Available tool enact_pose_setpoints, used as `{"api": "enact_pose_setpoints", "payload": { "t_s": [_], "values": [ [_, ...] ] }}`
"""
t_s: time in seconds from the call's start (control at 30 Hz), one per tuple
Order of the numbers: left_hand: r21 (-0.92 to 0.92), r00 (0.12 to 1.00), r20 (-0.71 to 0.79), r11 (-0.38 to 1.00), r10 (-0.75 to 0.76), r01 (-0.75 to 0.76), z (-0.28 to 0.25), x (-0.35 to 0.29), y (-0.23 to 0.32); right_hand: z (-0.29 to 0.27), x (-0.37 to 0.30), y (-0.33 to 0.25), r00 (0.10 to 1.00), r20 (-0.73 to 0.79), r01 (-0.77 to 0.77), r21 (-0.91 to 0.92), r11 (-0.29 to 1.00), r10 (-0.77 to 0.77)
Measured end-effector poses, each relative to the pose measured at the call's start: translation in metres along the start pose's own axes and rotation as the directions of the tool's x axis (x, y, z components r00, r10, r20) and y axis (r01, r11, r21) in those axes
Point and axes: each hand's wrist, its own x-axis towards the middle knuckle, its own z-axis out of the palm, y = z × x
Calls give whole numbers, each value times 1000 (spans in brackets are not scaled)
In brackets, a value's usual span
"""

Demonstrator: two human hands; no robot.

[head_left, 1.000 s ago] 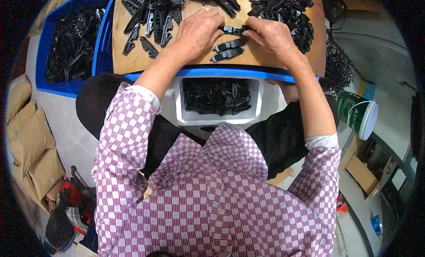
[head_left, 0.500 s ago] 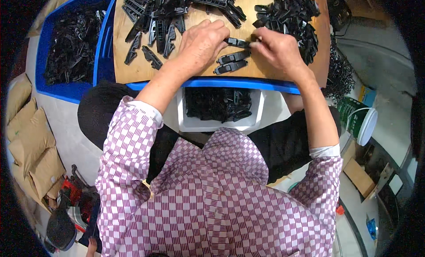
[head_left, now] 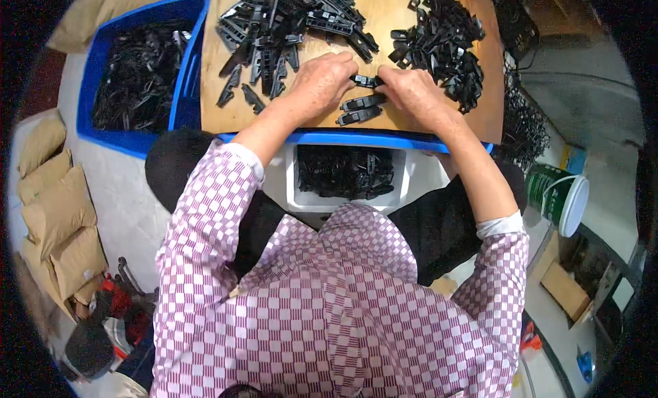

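Observation:
Between my two hands, above the wooden board [head_left: 404, 7], is a black plastic part [head_left: 365, 81]. The fingers of my left hand [head_left: 323, 83] pinch its left end. My right hand [head_left: 410, 90] is closed at its right end, and its fingertips hide that end. Two similar black plastic parts [head_left: 360, 109] lie side by side on the board just nearer to me. Longer black plastic pieces [head_left: 274, 21] are heaped beyond my left hand. A second heap, of smaller black pieces [head_left: 449, 45], lies beyond my right hand.
A blue bin [head_left: 86, 90] of black pieces stands left of the board. Below the board's near edge is a white tub [head_left: 295, 199] holding more black parts. Brown packages [head_left: 65, 213] are stacked at far left; a green-and-white bucket [head_left: 558, 199] is at right.
The whole view has shifted slightly, with the board appearing lower. My right hand has closed in on my left, and its fingertips now meet the end of the held part.

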Motion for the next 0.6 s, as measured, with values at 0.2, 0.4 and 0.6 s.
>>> {"api": "enact_pose_setpoints", "payload": {
  "t_s": [0.2, 0.4, 0.6],
  "values": [
    [55, 998, -60, 998, 14, -10, 8, -1, -8, 26, 8, 7, 994, -100, -45, -117, 992, 33],
    [55, 995, -97, 998, 13, -8, 14, 3, -19, 32, 10, 21, 983, -184, -4, -73, 997, -9],
    [3, 1000, -21, 1000, -16, 16, 11, -5, -12, 19, -1, 15, 990, -135, 20, -80, 997, -31]
  ]
}}
